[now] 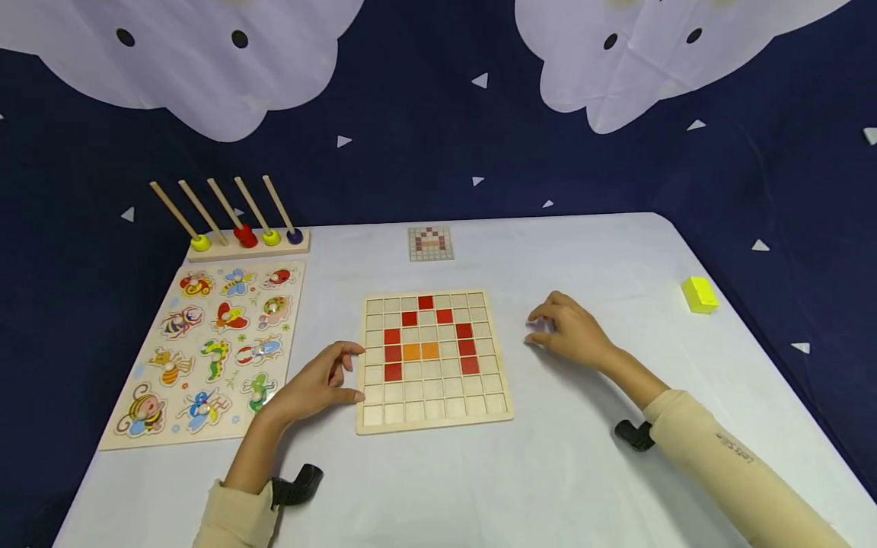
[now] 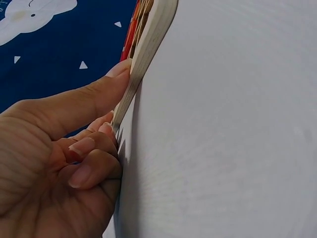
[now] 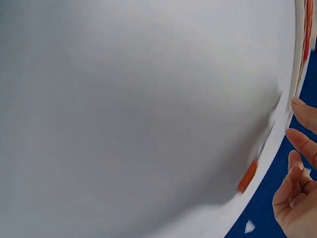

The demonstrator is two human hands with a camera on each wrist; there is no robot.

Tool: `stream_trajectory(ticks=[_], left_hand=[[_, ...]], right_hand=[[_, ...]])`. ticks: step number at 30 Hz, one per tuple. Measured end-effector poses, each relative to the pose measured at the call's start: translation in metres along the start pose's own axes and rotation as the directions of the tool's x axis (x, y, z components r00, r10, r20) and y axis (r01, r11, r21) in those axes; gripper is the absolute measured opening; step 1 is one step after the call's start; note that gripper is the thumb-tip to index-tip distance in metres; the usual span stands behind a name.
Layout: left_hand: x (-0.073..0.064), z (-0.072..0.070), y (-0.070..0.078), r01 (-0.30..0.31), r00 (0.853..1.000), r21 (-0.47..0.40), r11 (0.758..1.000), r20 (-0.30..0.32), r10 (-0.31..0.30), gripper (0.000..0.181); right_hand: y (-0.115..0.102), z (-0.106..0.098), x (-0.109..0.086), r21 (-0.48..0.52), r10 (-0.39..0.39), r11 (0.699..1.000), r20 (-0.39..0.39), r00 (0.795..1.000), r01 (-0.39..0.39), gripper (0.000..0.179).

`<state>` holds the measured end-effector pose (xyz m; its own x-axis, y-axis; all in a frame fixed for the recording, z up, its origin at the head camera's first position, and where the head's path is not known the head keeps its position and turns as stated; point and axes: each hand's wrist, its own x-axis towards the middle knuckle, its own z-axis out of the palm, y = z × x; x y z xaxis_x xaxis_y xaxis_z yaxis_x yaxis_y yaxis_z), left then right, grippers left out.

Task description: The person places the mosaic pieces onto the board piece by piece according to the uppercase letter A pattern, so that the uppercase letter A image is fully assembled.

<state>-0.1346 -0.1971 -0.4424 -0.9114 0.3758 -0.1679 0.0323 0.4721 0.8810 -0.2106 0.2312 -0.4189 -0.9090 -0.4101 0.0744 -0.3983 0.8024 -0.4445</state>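
On the white table lies a square wooden grid board (image 1: 435, 427). Red tiles (image 1: 393, 354) form an arch shape on it, with two orange tiles (image 1: 421, 351) side by side inside. My left hand (image 1: 315, 383) touches the board's left edge with thumb and index finger; the left wrist view has the thumb (image 2: 116, 82) against the wooden side and the other fingers bent beside it. To the right of the board, my right hand (image 1: 574, 335) hovers with thumb and index finger apart and nothing visible between them. An orange piece (image 3: 247, 177) lies near that hand in the right wrist view.
Behind the board lies a small pattern card (image 1: 431, 243). At the left are an insect puzzle board (image 1: 233, 335) and a peg stand with coloured beads (image 1: 250, 247). A yellow block (image 1: 699, 294) sits by the table's right edge. Dark patterned cloth hangs behind.
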Motion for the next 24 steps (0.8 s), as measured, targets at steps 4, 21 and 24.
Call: stream_trajectory(ticks=[4, 21, 24], left_hand=[[0.000, -0.002, 0.001, -0.007, 1.000, 0.011, 1.000, -0.003, 0.007, 0.068], [0.001, 0.000, -0.003, -0.001, 1.000, -0.015, 1.000, -0.005, 0.001, 0.069], [0.001, 0.001, -0.004, 0.001, 1.000, -0.017, 1.000, -0.006, -0.001, 0.069]], right_hand=[[0.018, -0.010, -0.008, -0.016, 0.029, 0.999, -0.034, 0.999, -0.030, 0.037], [0.044, -0.011, -0.019, -0.060, 0.030, 0.998, -0.092, 0.995, -0.035, 0.021], [0.039, -0.007, -0.017, -0.056, 0.013, 0.998, -0.088, 0.996, -0.018, 0.022]])
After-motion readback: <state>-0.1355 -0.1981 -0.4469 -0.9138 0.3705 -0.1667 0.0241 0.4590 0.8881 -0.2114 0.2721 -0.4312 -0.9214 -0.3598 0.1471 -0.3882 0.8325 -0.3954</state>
